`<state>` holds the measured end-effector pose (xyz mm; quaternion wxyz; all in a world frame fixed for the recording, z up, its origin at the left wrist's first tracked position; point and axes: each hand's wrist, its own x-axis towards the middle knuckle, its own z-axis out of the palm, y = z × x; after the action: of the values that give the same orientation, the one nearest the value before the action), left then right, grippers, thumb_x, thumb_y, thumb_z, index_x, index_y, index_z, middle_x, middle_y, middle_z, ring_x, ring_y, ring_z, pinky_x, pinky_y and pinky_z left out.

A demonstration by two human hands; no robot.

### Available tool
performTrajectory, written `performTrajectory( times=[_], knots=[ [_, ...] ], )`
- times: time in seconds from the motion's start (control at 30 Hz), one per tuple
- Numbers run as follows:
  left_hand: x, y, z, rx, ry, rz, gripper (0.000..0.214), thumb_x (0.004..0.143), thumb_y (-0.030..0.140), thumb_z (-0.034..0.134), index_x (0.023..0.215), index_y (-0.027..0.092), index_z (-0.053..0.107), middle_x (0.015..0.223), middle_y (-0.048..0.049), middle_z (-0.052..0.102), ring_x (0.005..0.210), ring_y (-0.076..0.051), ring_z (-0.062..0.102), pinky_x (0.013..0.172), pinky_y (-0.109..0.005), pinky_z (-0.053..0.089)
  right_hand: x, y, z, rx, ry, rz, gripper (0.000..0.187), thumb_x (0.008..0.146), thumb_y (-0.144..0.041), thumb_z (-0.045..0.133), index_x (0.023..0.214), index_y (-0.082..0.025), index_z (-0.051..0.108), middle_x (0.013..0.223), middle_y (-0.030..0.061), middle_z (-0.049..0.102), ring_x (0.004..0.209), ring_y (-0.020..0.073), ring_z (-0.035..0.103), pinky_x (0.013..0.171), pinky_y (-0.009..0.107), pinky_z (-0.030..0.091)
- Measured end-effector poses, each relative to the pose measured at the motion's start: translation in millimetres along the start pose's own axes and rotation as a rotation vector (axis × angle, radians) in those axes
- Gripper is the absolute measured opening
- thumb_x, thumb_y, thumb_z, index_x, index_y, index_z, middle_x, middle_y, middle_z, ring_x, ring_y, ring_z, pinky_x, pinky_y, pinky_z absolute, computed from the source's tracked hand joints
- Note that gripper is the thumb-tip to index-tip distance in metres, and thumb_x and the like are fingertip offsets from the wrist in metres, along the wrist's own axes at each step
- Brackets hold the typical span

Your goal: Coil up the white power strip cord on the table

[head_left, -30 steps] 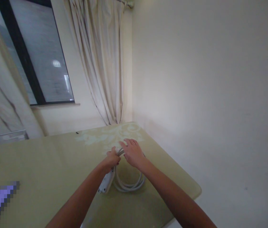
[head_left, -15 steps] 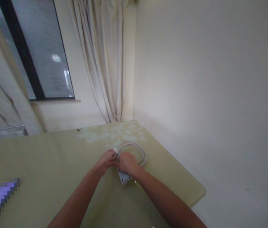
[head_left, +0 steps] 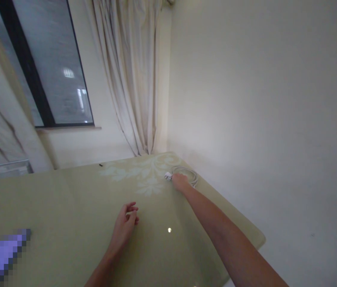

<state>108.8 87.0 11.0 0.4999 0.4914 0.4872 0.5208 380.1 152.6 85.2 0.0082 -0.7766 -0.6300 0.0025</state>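
Starting at the near left, a pixelated purple patch (head_left: pixel 1 255) hides whatever lies there on the yellow-green table (head_left: pixel 67 207). Toward the middle, the left hand (head_left: pixel 124 227) hovers empty, fingers loosely curled, well apart from the coiled white cable (head_left: pixel 190 175). That coil sits at the table's far right corner, near the wall. The right hand (head_left: pixel 180 182), arm outstretched, rests on its near edge beside the white plug (head_left: pixel 168 175); whether its fingers grip the cable I cannot tell. The power strip is not discernible.
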Motion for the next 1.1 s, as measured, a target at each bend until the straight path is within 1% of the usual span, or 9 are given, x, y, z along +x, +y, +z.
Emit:
performTrajectory(
  times=[0.13,0.27,0.37,0.43,0.53,0.77,0.9,0.97,1.1],
  knots=[
    [-1,-2,5.1,0.039,-0.024,0.025,0.037,0.071,0.029,0.077,0.106,0.019,0.068,0.097,-0.0083,0.071,0.062,-0.018,0.063,0.061,-0.031,0.052,-3,8,-2,0.028,0.030,0.000,0.035,0.101,-0.034,0.064,0.130,-0.014,0.063,0.129,0.0146,0.065,0.112,0.0271,0.067,0.094,0.047,0.058],
    [-5,1,5.5,0.030,-0.036,0.028,0.035,0.073,0.027,0.079,0.106,0.020,0.070,0.092,-0.0059,0.071,0.063,-0.019,0.062,0.062,-0.030,0.049,-26,-20,3,0.087,0.119,-0.108,0.033,0.106,-0.023,0.048,0.132,-0.007,0.062,0.133,0.0249,0.062,0.125,0.0313,0.060,0.106,0.048,0.048],
    [-15,8,6.7,0.051,-0.110,0.058,0.022,0.074,0.024,0.079,0.095,0.020,0.074,0.084,-0.0054,0.070,0.073,-0.023,0.064,0.069,-0.030,0.049,-59,-56,23,0.222,0.171,-0.350,0.039,0.105,-0.039,0.053,0.139,-0.022,0.059,0.142,0.0112,0.061,0.132,0.0218,0.055,0.113,0.034,0.041],
    [-23,10,8.1,0.089,-0.175,0.118,0.014,0.075,0.021,0.078,0.088,0.021,0.074,0.086,-0.0076,0.071,0.083,-0.026,0.066,0.078,-0.032,0.050,-84,-76,41,0.595,0.235,-0.573,0.040,0.107,-0.042,0.047,0.136,-0.018,0.061,0.135,0.0115,0.066,0.127,0.0219,0.058,0.112,0.034,0.042],
    [-32,8,9.5,0.175,-0.197,0.230,0.018,0.073,0.017,0.077,0.089,0.023,0.073,0.092,-0.0096,0.073,0.093,-0.030,0.067,0.088,-0.036,0.050,-112,-89,60,0.954,0.103,-0.814,0.051,0.110,-0.048,0.033,0.147,-0.020,0.053,0.135,0.0111,0.067,0.123,0.0212,0.063,0.107,0.032,0.046],
    [-34,4,9.6,0.333,-0.279,0.325,0.018,0.075,0.019,0.076,0.092,0.025,0.076,0.096,-0.0108,0.075,0.093,-0.029,0.068,0.087,-0.035,0.051,-115,-73,52,1.063,-0.063,-0.760,0.048,0.106,-0.055,0.043,0.134,-0.022,0.065,0.117,0.0077,0.076,0.107,0.0223,0.071,0.093,0.030,0.050],
    [-31,-3,4.8,0.418,-0.233,0.291,0.004,0.071,0.020,0.077,0.073,0.023,0.074,0.068,-0.0050,0.069,0.064,-0.022,0.059,0.065,-0.028,0.044,-110,-72,52,1.000,-0.100,-0.805,0.044,0.107,-0.053,0.044,0.111,-0.021,0.074,0.103,0.0048,0.078,0.094,0.0192,0.071,0.085,0.026,0.050],
    [-29,-7,0.1,0.521,-0.220,0.311,0.012,0.073,0.022,0.072,0.062,0.021,0.067,0.055,-0.0007,0.059,0.054,-0.017,0.050,0.056,-0.026,0.035,-110,-74,55,0.930,-0.104,-0.812,0.044,0.107,-0.052,0.045,0.103,-0.021,0.076,0.097,0.0045,0.078,0.089,0.0183,0.070,0.082,0.025,0.048],
    [-26,-9,-11.3,0.720,-0.328,0.402,0.017,0.076,0.017,0.054,0.062,0.021,0.063,0.057,0.0000,0.061,0.054,-0.015,0.053,0.057,-0.024,0.035,-110,-75,57,0.866,-0.131,-0.819,0.034,0.102,-0.048,0.059,0.108,-0.021,0.077,0.100,0.0046,0.079,0.090,0.0189,0.070,0.080,0.024,0.046]
  ],
)
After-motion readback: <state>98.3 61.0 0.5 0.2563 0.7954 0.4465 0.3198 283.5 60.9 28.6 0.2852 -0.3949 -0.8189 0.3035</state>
